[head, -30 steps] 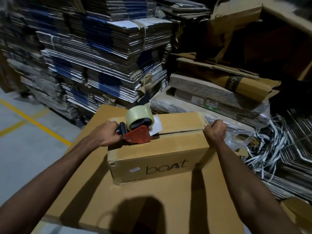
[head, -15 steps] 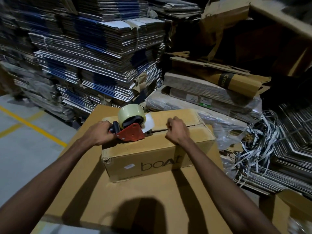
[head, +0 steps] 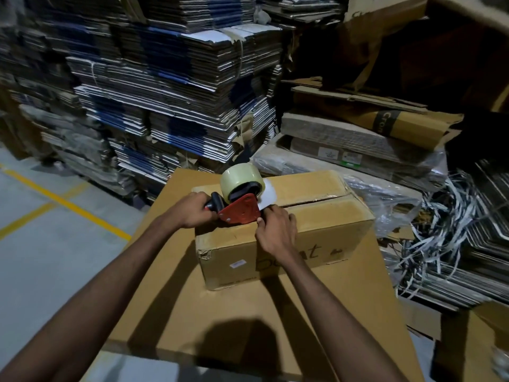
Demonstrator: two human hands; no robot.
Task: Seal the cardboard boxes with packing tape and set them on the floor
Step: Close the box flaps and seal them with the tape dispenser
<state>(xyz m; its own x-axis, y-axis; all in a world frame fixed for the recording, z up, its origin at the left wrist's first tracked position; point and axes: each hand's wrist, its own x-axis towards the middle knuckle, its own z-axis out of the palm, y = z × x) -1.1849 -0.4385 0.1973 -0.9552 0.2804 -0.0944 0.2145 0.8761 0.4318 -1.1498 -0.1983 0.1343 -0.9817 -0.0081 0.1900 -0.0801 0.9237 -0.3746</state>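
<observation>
A brown cardboard box [head: 325, 216] with dark lettering on its front sits on a large flat cardboard surface [head: 248, 321]. Its top flaps meet at a seam that shows a dark gap. A red tape dispenser [head: 242, 212] with a clear tape roll [head: 241, 179] rests on the box's top left end. My left hand [head: 197, 209] grips the dispenser's black handle. My right hand [head: 276, 228] lies on the box top just right of the dispenser, fingertips at the loose tape end by the blade; whether they pinch it is hidden.
Tall stacks of flattened cartons [head: 170, 86] rise behind the box. Wrapped cardboard bundles [head: 358, 150] and loose strapping [head: 446, 216] lie to the right. Grey floor with yellow lines [head: 63, 202] is on the left. Another carton [head: 473, 340] stands at lower right.
My right hand slid left along the box top, from the right end to the dispenser's front. The left hand kept its grip on the dispenser.
</observation>
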